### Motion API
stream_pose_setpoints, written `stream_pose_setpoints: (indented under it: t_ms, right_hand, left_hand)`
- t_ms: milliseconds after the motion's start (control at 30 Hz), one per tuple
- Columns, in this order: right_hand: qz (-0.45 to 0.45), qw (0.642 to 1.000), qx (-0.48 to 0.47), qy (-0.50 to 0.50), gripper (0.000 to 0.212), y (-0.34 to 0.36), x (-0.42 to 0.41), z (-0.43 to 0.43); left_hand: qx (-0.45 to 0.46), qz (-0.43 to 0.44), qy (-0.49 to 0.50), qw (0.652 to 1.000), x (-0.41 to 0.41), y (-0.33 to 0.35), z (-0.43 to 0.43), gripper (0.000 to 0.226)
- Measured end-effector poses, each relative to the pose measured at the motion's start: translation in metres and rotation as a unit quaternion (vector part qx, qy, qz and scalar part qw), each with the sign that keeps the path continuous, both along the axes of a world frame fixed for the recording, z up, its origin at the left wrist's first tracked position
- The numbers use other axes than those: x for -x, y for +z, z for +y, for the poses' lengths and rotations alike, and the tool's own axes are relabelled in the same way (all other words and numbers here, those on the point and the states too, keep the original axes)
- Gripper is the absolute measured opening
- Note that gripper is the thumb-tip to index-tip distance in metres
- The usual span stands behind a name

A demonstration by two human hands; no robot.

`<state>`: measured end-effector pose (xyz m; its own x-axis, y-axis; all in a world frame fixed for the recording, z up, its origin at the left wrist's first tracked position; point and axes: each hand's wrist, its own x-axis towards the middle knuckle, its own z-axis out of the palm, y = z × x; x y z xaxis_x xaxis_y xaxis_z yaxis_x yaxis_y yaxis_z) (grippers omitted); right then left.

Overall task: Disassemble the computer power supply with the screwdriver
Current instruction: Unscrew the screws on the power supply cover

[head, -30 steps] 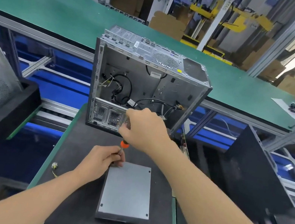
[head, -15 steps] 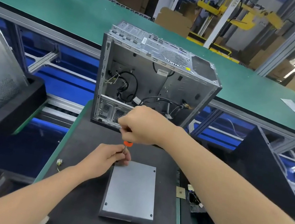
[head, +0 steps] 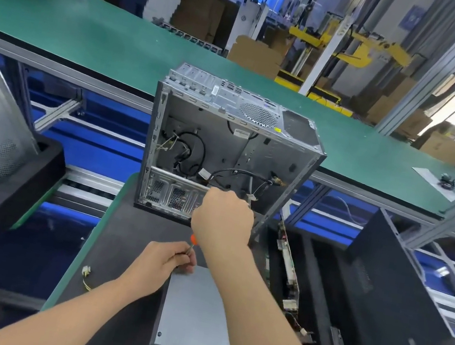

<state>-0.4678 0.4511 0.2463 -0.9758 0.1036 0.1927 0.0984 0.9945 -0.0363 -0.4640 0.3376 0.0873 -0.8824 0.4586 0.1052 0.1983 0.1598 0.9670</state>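
A flat grey metal power supply [head: 192,315] lies on the dark mat in front of me. My right hand [head: 222,223] grips the handle of a screwdriver [head: 193,240] from above; only its orange collar and thin shaft show below the fist. The shaft stands upright over the power supply's far left corner. My left hand [head: 165,261] pinches the shaft low down, next to that corner. The tip is hidden by my fingers.
An open, emptied computer case [head: 223,153] with loose cables stands on the mat [head: 128,246] just behind my hands. A small connector with wires [head: 86,272] lies at the mat's left. Black trays flank the mat; a green conveyor [head: 92,33] runs behind.
The view has shifted slightly, and both hands stay on the screwdriver at the same corner. My right fist has turned a little around the handle.
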Motion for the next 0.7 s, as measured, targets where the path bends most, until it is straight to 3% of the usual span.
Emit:
stream_pose_setpoints:
  t_ms: [67,133,233,333,467,600,700]
  right_hand:
    - [-0.001,1.000,-0.008,0.029,0.040,0.004,0.002,0.003]
    - [-0.032,0.991,-0.033,0.124,0.033,0.013,0.004,0.010]
    - [-0.094,0.933,-0.058,0.344,0.017,0.026,0.008,0.029]
    - [-0.100,0.893,-0.059,0.434,0.015,0.031,0.013,0.038]
    - [-0.081,0.916,-0.036,0.392,0.011,0.032,0.009,0.030]
    - [-0.001,0.992,0.002,0.128,0.021,0.018,-0.002,0.006]
    - [-0.047,0.999,0.024,0.011,0.011,0.006,-0.005,-0.002]
  left_hand:
    - [0.005,-0.004,-0.015,1.000,0.003,0.001,-0.002,0.041]
    - [0.007,-0.005,-0.027,1.000,0.006,0.001,-0.005,0.039]
    - [-0.017,-0.036,-0.043,0.998,0.007,0.000,-0.008,0.038]
    - [-0.023,-0.034,-0.042,0.998,0.007,-0.002,-0.008,0.037]
    - [-0.017,-0.005,0.005,1.000,0.000,-0.003,-0.005,0.037]
    - [0.004,0.028,0.031,0.999,-0.005,-0.004,0.001,0.038]
    - [0.029,0.043,0.035,0.998,-0.006,-0.002,0.003,0.029]
